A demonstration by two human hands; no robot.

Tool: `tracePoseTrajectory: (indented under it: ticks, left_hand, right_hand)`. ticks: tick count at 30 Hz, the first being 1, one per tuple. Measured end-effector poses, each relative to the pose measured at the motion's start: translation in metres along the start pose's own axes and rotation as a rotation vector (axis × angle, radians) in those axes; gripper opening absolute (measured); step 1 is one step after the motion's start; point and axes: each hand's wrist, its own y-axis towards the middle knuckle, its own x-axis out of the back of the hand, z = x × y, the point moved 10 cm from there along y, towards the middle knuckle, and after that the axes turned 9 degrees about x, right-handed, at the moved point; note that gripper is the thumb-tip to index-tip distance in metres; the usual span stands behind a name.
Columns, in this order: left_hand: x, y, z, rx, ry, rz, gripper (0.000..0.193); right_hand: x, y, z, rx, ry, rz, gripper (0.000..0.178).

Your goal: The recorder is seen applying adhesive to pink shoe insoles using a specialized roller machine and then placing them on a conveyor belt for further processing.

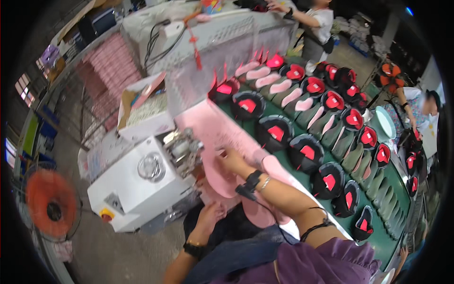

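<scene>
A pink insole (pixel 218 177) stands beside the metal working head (pixel 183 147) of a white machine (pixel 142 177). My right hand (pixel 232 162) pinches this insole near its upper right edge. Below its rounded lower end is my left hand (pixel 210 218), fingers loosely bent and apart from the insole, with nothing visible in them. More pink insoles (pixel 257 213) lie by my lap, under my right forearm. The pink work surface (pixel 201 116) runs behind the machine head. Contact between the held insole and the machine is too blurred to make out.
Several black shoe uppers with red linings (pixel 302 151) and green soles (pixel 352 158) line a green conveyor (pixel 343 227) at right. A white box (pixel 146 120) sits behind the machine. An orange fan (pixel 53 204) stands left. Other people (pixel 319 23) work at the far right.
</scene>
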Motion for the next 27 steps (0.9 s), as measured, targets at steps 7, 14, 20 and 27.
tracePoseTrajectory:
  ticks: [7, 14, 20, 27]
  left_hand:
    - [0.018, -0.02, 0.018, 0.054, -0.014, -0.023, 0.028]
    - [0.016, -0.02, 0.025, 0.079, -0.042, 0.016, 0.03]
    - [0.027, -0.026, 0.035, 0.094, -0.06, -0.018, 0.031]
    - [0.048, -0.042, 0.046, 0.096, -0.047, -0.092, 0.027]
  right_hand:
    - [0.025, -0.009, 0.011, -0.031, -0.06, -0.044, 0.044]
    - [0.093, -0.021, 0.054, 0.458, -0.554, -0.318, 0.033]
    - [0.02, 0.009, -0.018, 0.068, -0.249, -0.056, 0.047]
    - [0.007, 0.063, -0.022, 0.064, -0.042, -0.294, 0.042]
